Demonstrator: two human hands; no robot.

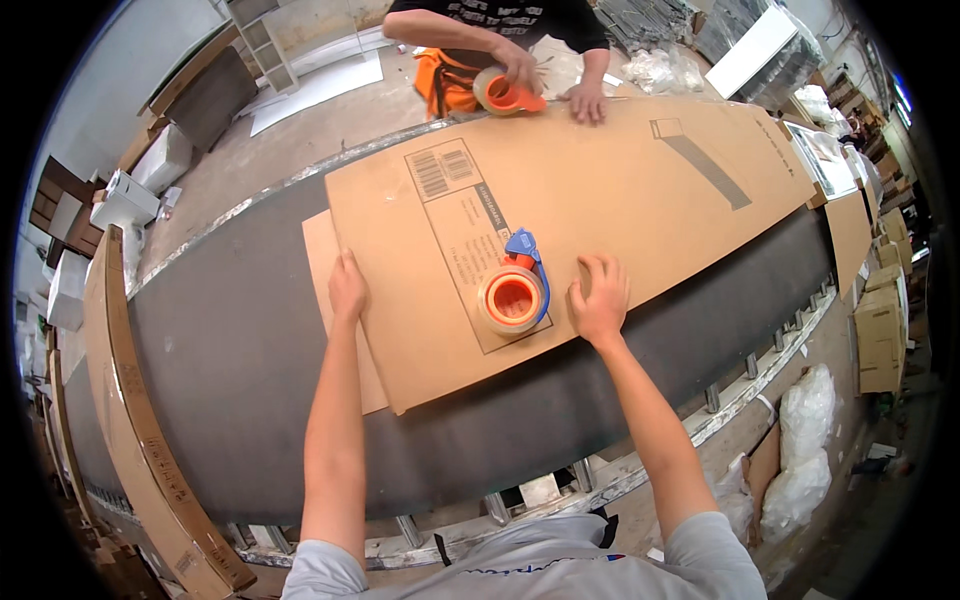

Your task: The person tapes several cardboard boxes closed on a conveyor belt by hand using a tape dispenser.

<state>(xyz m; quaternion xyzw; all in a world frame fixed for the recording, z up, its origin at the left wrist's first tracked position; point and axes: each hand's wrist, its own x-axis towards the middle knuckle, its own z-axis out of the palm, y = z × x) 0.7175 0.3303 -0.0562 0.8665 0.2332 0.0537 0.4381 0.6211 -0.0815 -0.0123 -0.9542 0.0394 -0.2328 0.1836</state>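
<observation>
A large flat cardboard box (590, 190) with a printed panel lies on the dark conveyor belt. My left hand (347, 287) is at its left end, fingers closed over the edge beside a protruding cardboard flap (325, 250). My right hand (601, 299) rests open on the top near the front edge, fingers stretched out. Between my hands a blue-and-orange tape dispenser (524, 246) with a roll of clear tape (490, 302) lies on the box. Across the belt, a co-worker's hand (519, 68) holds an orange tape dispenser (503, 94); their other hand (587, 102) touches the box's far edge.
The dark belt (220, 350) runs left and right under the box, with metal rollers (497, 508) along its near side. A long narrow carton (150, 430) lies across the belt at left. Plastic-wrapped bundles (800, 470) stand at right, near stacked cartons (880, 335).
</observation>
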